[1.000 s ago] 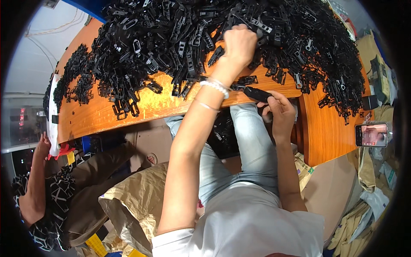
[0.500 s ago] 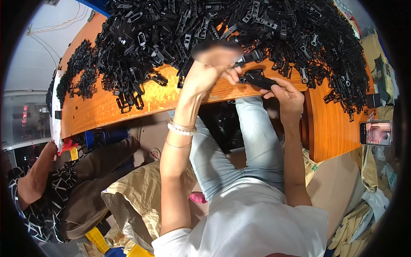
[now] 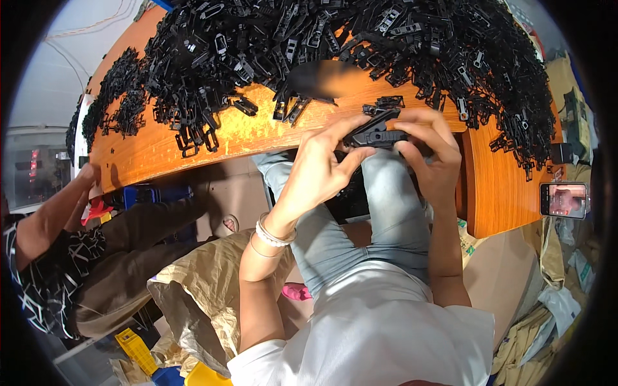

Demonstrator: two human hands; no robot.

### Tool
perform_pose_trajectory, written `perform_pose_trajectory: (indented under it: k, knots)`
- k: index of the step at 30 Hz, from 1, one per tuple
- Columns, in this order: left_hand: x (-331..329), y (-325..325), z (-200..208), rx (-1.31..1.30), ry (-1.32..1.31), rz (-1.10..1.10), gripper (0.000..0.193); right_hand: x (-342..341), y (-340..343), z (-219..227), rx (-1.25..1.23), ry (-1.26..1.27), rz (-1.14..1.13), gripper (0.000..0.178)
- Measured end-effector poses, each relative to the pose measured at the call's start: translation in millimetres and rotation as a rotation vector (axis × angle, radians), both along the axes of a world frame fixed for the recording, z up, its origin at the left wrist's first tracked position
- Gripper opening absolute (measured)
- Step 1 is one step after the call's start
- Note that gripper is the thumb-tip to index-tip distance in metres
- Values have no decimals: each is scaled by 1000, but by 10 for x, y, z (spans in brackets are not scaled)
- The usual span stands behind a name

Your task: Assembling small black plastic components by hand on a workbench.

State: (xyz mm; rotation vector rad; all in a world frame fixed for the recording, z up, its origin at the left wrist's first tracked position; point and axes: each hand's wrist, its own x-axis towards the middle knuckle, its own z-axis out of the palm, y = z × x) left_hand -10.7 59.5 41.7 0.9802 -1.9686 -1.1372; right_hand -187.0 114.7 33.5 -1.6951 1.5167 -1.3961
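Observation:
Just over the table's front edge, my two hands hold black plastic parts (image 3: 376, 136) close against each other. My left hand (image 3: 322, 168), with a beaded bracelet at the wrist, pinches their left end between thumb and fingers. The fingers of my right hand (image 3: 432, 147) curl round the right end, thumb below. One piece is long and slanted, the other ribbed; how they fit together is partly hidden by my fingers. A few loose black frame-like parts (image 3: 389, 103) lie on the table right behind my hands.
A large heap of black plastic parts (image 3: 257, 38) covers the back of the orange wooden table (image 3: 151, 166). A phone (image 3: 564, 200) stands at the right. Brown paper sacking (image 3: 206, 283) lies to my left, near another person's arm (image 3: 55, 212).
My left hand has come back from the heap toward me and now meets my right hand at the parts. The other person's arm at the left has shifted slightly.

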Motion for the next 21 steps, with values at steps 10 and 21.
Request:
perform_pose_trajectory:
  k: [10, 21]
  knots:
    - [101, 136, -40, 33, 34, 40, 35, 70, -60, -88, 49, -52, 122, 27]
    - [659, -116, -265, -48, -9, 266, 12, 214, -2, -393, 495, -265, 406, 20]
